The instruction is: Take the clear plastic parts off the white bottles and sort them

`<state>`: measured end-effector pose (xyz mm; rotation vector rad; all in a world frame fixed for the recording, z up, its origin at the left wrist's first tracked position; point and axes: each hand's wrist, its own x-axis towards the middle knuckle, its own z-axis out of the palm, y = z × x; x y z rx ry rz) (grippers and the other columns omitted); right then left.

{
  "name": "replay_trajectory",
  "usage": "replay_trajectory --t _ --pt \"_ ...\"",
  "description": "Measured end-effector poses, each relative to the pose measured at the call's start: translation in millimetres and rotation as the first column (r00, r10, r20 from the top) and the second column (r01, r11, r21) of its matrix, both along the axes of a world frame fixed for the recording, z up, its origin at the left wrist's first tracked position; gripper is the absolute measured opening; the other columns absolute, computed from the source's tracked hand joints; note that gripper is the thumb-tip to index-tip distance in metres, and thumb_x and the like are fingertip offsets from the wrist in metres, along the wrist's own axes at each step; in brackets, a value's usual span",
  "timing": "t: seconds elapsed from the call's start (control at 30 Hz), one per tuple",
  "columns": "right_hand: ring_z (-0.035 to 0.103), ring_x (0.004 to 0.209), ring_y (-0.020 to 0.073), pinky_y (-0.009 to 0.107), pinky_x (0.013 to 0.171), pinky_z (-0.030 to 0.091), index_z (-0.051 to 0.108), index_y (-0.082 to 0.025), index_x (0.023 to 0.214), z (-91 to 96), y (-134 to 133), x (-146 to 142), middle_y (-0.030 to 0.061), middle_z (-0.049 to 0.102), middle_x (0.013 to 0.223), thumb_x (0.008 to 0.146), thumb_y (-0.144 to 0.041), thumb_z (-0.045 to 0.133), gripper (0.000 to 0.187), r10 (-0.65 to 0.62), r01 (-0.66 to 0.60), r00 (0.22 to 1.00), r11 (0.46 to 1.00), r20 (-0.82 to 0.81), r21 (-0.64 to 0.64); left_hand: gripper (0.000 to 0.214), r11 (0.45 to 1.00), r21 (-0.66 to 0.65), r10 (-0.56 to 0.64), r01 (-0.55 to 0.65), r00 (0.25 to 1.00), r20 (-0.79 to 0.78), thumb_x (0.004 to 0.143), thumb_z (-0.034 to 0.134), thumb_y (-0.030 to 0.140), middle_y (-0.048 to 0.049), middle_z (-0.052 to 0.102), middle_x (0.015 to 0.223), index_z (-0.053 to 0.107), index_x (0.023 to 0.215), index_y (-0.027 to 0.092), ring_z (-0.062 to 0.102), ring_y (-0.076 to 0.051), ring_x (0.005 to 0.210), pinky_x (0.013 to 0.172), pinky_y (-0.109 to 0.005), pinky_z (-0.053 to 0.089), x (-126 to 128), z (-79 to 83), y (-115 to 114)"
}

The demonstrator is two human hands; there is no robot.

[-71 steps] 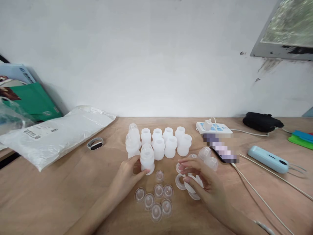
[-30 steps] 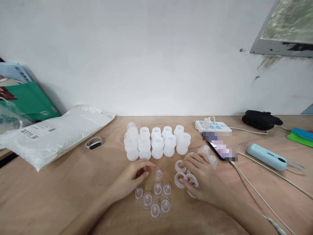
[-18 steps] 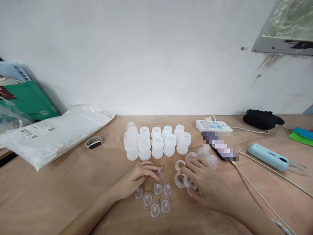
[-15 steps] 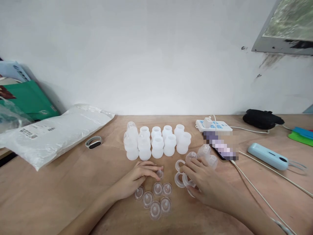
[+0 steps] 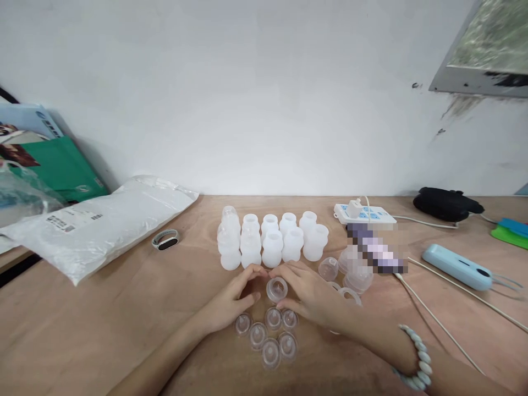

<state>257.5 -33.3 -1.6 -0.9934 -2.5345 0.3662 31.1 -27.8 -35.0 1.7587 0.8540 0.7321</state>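
Note:
My right hand (image 5: 307, 291) has its thumb and fingers around a clear bottle collar ring (image 5: 276, 290), low over the table. Just left of it, my left hand (image 5: 231, 300) is curved, thumb and fingers apart, with nothing between them. Several clear bottle nipples (image 5: 258, 335) lie on the table below the hands. Behind the hands stand several white baby bottles (image 5: 272, 250) in two rows; some at the left end, such as this capped bottle (image 5: 251, 245), wear clear domed tops. More collar rings (image 5: 350, 296) lie partly hidden behind my right forearm.
Clear domed caps (image 5: 358, 275) lie right of the bottles, near a blurred phone (image 5: 375, 247) on a cable. A power strip (image 5: 365, 213), a light blue device (image 5: 457, 267) and a black pouch (image 5: 447, 203) are farther right. Left are a wristband (image 5: 165, 240) and a white plastic parcel (image 5: 124, 220).
My right hand has moved left from the pile of rings and caps, bringing a collar ring to where my left fingers touched a nipple. My left fingers have drawn back slightly. The view has shifted slightly.

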Motion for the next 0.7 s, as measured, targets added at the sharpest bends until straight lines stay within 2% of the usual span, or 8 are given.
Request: replay_trajectory --t 0.17,0.33,0.47,0.53,0.7 --pt "0.064 0.098 0.0221 0.037 0.089 0.051 0.066 -0.017 0.094 -6.7 10.8 -4.5 0.0053 0.07 0.1 0.085 -0.01 0.072 0.013 0.043 -0.044 0.996 0.999 0.082 0.012 0.036 0.999 0.027 0.025 -0.025 1.0 -0.01 0.086 0.064 0.026 -0.0077 0.063 0.126 0.056 0.121 0.022 0.054 -0.026 0.123 0.11 -0.042 0.037 4.0 -3.9 1.9" --pt "0.062 0.093 0.0205 0.033 0.083 0.051 0.067 -0.015 0.087 -13.9 11.5 -5.4 0.0064 0.068 0.097 0.088 -0.004 0.065 0.011 0.034 -0.04 0.995 0.997 0.097 0.063 0.042 0.996 0.048 0.07 -0.07 0.998 0.0 0.078 0.077 0.027 -0.008 0.068 0.123 0.064 0.117 0.02 0.058 -0.028 0.119 0.107 -0.041 0.04 15.3 -3.8 5.5" --pt "0.061 0.087 0.02 0.032 0.079 0.049 0.065 -0.015 0.082 -16.8 11.2 -8.1 0.0055 0.067 0.091 0.089 -0.005 0.064 0.012 0.029 -0.04 0.994 0.993 0.104 0.11 0.02 0.997 0.07 -0.009 0.011 0.999 -0.036 0.081 0.075 0.028 -0.0045 0.074 0.099 0.071 0.096 0.016 0.064 -0.025 0.097 0.092 -0.035 0.047 22.4 1.0 8.9" --pt "0.06 0.085 0.0199 0.031 0.077 0.048 0.063 -0.015 0.081 -17.4 11.3 -8.6 0.0053 0.067 0.089 0.089 -0.005 0.063 0.013 0.03 -0.045 0.993 0.99 0.11 0.131 0.015 0.996 0.087 -0.02 0.025 0.998 -0.057 0.082 0.074 0.03 -0.003 0.072 0.088 0.071 0.085 0.015 0.063 -0.023 0.087 0.083 -0.032 0.048 23.6 2.9 9.8" --pt "0.057 0.079 0.0204 0.032 0.074 0.046 0.06 -0.017 0.08 -18.7 13.2 -8.6 0.0053 0.065 0.084 0.09 -0.003 0.056 0.018 0.038 -0.06 0.992 0.981 0.119 0.184 0.011 0.992 0.126 -0.02 0.033 0.995 -0.1 0.082 0.071 0.027 -0.0021 0.07 0.084 0.071 0.082 0.016 0.06 -0.021 0.082 0.079 -0.03 0.046 24.1 6.8 8.8"
